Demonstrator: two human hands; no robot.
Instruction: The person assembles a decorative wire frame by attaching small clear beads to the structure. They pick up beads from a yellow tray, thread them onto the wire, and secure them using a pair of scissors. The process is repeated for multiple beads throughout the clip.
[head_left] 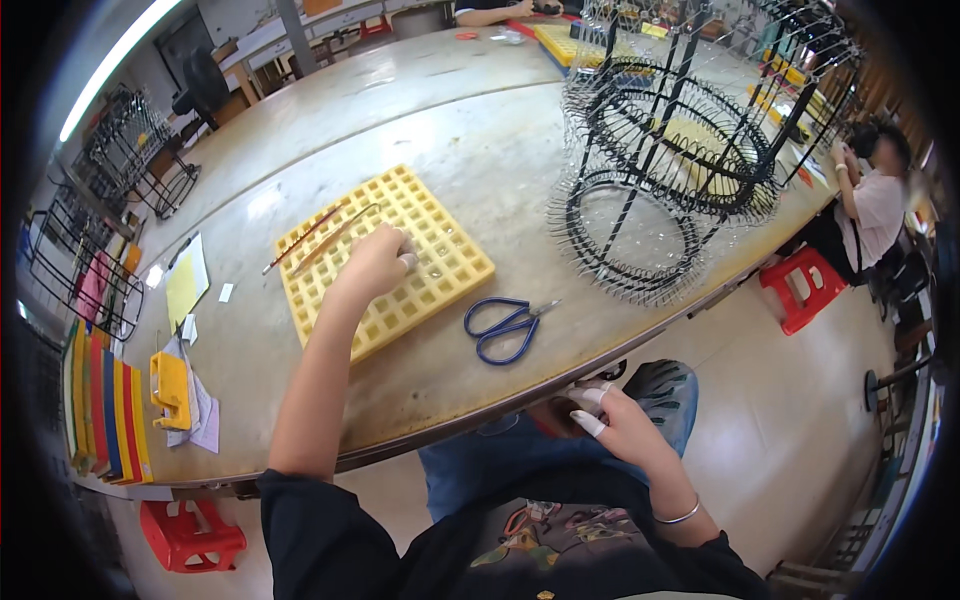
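Observation:
My left hand is over a yellow grid tray with many small square compartments. Its fingers are bent down toward the cells and pressed together, with a white cover on one finger; whatever they pinch is hidden. A thin reddish-brown stick and a tan pointed tool lie across the tray's far left part. Below the table edge, close to my lap, my right hand is curled, white covers on its fingertips. Something dark shows by those fingers, too unclear to name. Blue-handled scissors rest on the table right of the tray.
Black round wire racks with many hooks stand at the right. Left are a yellow tape dispenser, papers and a row of coloured folders. Red stools stand on the floor. A person sits at the right.

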